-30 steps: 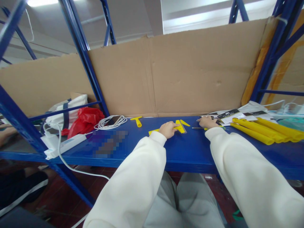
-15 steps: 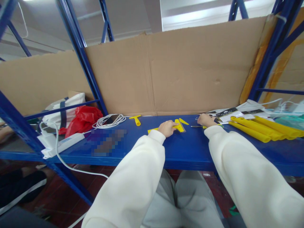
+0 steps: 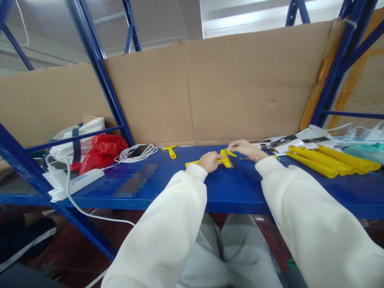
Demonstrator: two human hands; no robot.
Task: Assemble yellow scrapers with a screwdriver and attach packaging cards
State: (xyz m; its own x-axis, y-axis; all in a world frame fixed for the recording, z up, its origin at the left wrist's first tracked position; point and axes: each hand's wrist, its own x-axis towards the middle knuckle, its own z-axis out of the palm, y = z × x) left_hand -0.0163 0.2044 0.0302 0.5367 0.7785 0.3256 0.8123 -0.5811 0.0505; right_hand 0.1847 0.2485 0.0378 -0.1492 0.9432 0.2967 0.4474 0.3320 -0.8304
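Yellow plastic scraper, wide flared head w/ greyish edge strip (image 3: 226, 161): qty 1, mid-counter, lying under L hand (image 3: 210, 161); L hand closed round its handle
Narrow yellow wedge-shaped plastic piece (image 3: 231, 153): qty 1, just beyond scraper head, at R hand (image 3: 245, 149); R fingers bent, can't tell if gripping
Step (judged): steadying scraper w/ L, R at wedge pc; best done w/ handle pinned flat, R fingertips clear of edge strip, wedge pc taken by its ends
Thin rod-like tool (image 3: 244, 159): qty 1, partly hidden under R hand
Yellow plastic T-shaped pc (image 3: 171, 153): qty 1, L of hands, apart
Long yellow plastic tubes (image 3: 318, 165): qty at least 4, overlapped, exact no. unclear
Black-and-white flat packets (image 3: 285, 145): several, uncountable, behind tubes
Coiled white cable (image 3: 136, 154): qty 1
Crumpled red plastic bag (image 3: 103, 152): qty 1
Blue metal counter (image 3: 234, 190): qty 1, under all
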